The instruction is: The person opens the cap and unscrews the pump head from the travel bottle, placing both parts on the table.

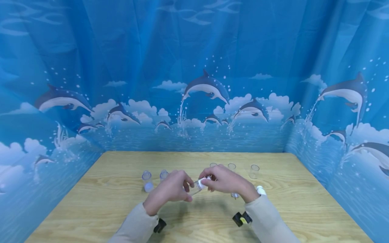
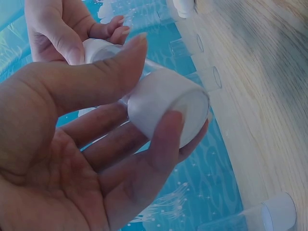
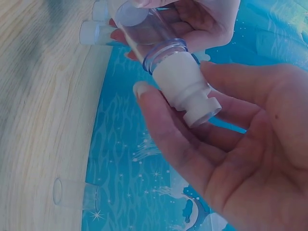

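Note:
My left hand [image 1: 173,187] holds a clear bottle [image 3: 156,36] tilted above the table, its fingers and thumb around the white base [image 2: 161,103]. The bottle's open end faces right, with threads showing at the neck. A white pump head [image 3: 180,77] sits at that neck, gripped between the thumb and fingers of my right hand [image 1: 225,179]. In the right wrist view, the clear rim still shows just beyond the pump head's collar. Whether the threads are engaged, I cannot tell.
Two clear bottles with whitish bases, one bottle [image 1: 147,177] and another bottle [image 1: 164,174], stand on the wooden table [image 1: 121,209] at left. Clear cups, including one [image 1: 254,172], stand behind the right hand. A white piece [image 1: 260,190] lies by the right wrist.

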A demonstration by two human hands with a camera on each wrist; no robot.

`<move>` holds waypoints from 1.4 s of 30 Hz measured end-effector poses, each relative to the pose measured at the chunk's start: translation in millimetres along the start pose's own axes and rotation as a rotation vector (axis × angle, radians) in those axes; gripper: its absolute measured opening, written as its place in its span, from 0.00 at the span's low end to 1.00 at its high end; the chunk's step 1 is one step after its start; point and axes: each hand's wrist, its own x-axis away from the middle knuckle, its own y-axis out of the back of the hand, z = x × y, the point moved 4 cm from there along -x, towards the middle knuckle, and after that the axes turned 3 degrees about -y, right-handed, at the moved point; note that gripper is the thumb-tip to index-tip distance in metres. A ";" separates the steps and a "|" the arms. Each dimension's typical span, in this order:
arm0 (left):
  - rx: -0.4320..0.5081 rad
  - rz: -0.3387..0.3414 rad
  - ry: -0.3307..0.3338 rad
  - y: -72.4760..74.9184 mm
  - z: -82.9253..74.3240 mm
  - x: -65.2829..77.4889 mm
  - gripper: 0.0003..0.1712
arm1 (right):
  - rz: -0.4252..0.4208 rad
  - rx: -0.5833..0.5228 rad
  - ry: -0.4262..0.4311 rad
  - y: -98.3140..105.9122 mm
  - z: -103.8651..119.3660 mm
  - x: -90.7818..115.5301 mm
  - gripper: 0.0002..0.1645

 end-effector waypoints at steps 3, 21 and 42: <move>0.002 0.001 0.003 -0.2 0.2 0.1 0.23 | -0.002 0.012 0.013 -0.3 0.9 -0.3 0.15; 0.023 0.014 -0.009 -0.7 -0.1 1.0 0.21 | -0.047 0.066 0.054 1.6 4.2 -0.1 0.12; 0.018 -0.011 -0.001 0.3 0.1 0.2 0.23 | -0.059 0.068 0.072 2.5 5.7 0.8 0.15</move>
